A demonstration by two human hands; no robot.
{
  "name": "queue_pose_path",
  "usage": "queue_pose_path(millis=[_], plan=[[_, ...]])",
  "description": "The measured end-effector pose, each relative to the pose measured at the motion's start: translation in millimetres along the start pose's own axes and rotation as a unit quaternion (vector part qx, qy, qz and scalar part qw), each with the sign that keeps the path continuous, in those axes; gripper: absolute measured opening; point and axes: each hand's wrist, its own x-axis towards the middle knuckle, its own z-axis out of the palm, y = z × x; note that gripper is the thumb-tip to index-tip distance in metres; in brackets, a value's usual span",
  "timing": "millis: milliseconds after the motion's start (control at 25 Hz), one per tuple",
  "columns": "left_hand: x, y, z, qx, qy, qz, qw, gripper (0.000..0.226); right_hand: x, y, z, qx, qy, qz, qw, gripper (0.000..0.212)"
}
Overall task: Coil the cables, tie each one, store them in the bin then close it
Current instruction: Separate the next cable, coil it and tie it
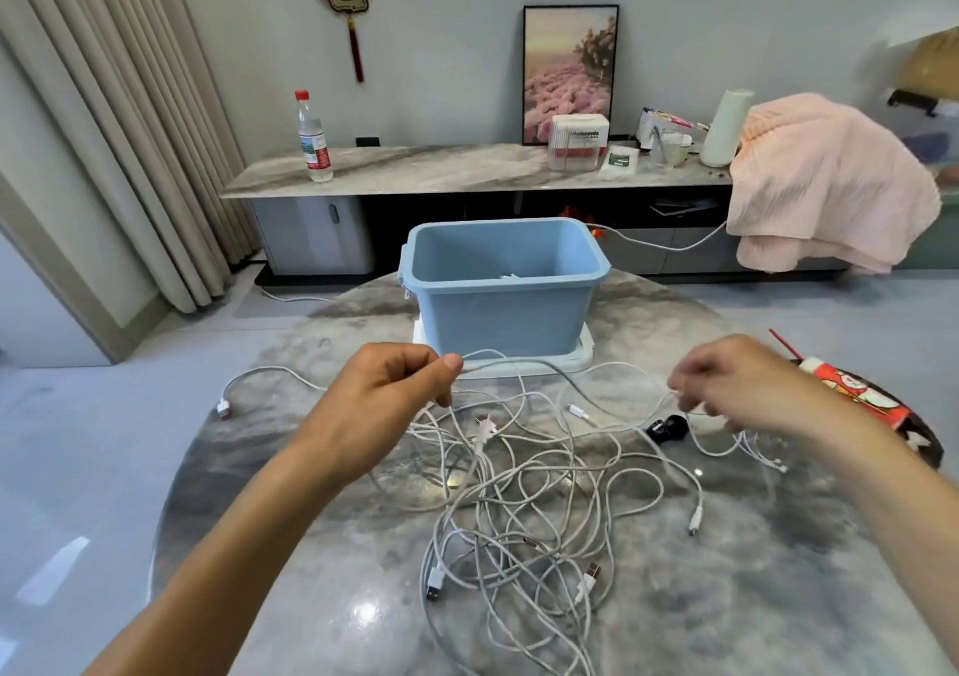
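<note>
A tangle of several white cables (524,499) lies on the round marble table (290,561) in front of me. The open light-blue bin (503,307) stands at the table's far side, resting on its pale lid (584,359). My left hand (384,400) pinches one white cable between thumb and forefinger, just in front of the bin. My right hand (742,382), slightly blurred, grips the same strand or another white one farther right; I cannot tell which. The strand hangs slack between the hands above the pile.
A small black object (669,429) lies on the table under my right hand. A red printed packet (856,395) sits at the table's right edge. Behind stand a low cabinet with a water bottle (313,138), a framed picture (570,73) and a pink cloth (825,182).
</note>
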Motion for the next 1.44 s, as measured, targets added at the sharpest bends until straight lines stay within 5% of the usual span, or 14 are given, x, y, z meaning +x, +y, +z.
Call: queue_pose_path(millis=[40,120,200,280,440,640,760,840,960,1040,1160,1240,1320,1440], plan=[[-0.6,0.6,4.5,0.013,-0.012,0.014,1.000,0.041,-6.4,-9.9,9.1,-0.083,-0.005,-0.022,0.996,0.023],[-3.5,4.5,17.4,0.020,-0.034,0.053,0.998,0.032,-27.2,-42.5,17.4,0.035,-0.006,-0.152,0.988,0.042],[-5.3,6.4,28.0,0.015,-0.037,0.078,0.996,0.027,-48.0,-76.5,27.8,0.241,-0.157,-0.206,0.935,0.041],[-6.1,8.2,32.1,-0.004,-0.022,0.085,0.996,0.026,-59.2,-89.0,43.7,0.230,-0.228,-0.238,0.916,0.024],[-5.2,8.2,22.1,-0.093,-0.010,-0.028,0.995,0.043,-46.4,-82.6,31.1,0.245,-0.116,-0.242,0.932,0.025],[-2.0,10.3,13.1,-0.194,-0.045,-0.061,0.978,0.045,-19.0,-52.3,-14.0,0.461,0.113,-0.151,0.867,0.030],[-4.6,15.7,19.9,-0.302,-0.139,-0.066,0.941,0.034,-6.5,-35.2,-8.3,0.415,0.204,-0.125,0.878,0.031],[-6.7,25.0,23.9,-0.468,-0.200,-0.026,0.860,0.019,-4.6,-29.6,8.3,0.246,0.254,-0.149,0.923,0.028],[-1.4,23.9,20.2,-0.598,-0.067,0.013,0.799,0.015,-21.5,-38.5,60.0,-0.072,0.091,-0.206,0.972,0.024],[7.2,12.1,9.3,-0.548,0.071,0.004,0.834,0.019,-49.7,-61.7,91.6,-0.178,-0.049,-0.259,0.948,0.018],[14.5,-6.7,-5.6,-0.400,0.161,0.018,0.902,0.027,-95.4,-110.5,98.0,-0.164,-0.123,-0.351,0.914,0.008],[10.5,-16.5,-3.8,-0.171,0.151,0.112,0.967,0.023,-114.5,-132.2,80.1,-0.147,-0.149,-0.391,0.896,0.007],[4.9,-20.9,-0.3,0.068,0.089,0.190,0.975,0.019,-119.5,-137.4,58.2,-0.150,-0.122,-0.443,0.876,0.018],[-1.5,-6.2,-0.5,-0.018,-0.009,0.142,0.990,0.027,-93.0,-121.0,16.6,-0.127,0.009,-0.446,0.886,0.020]])
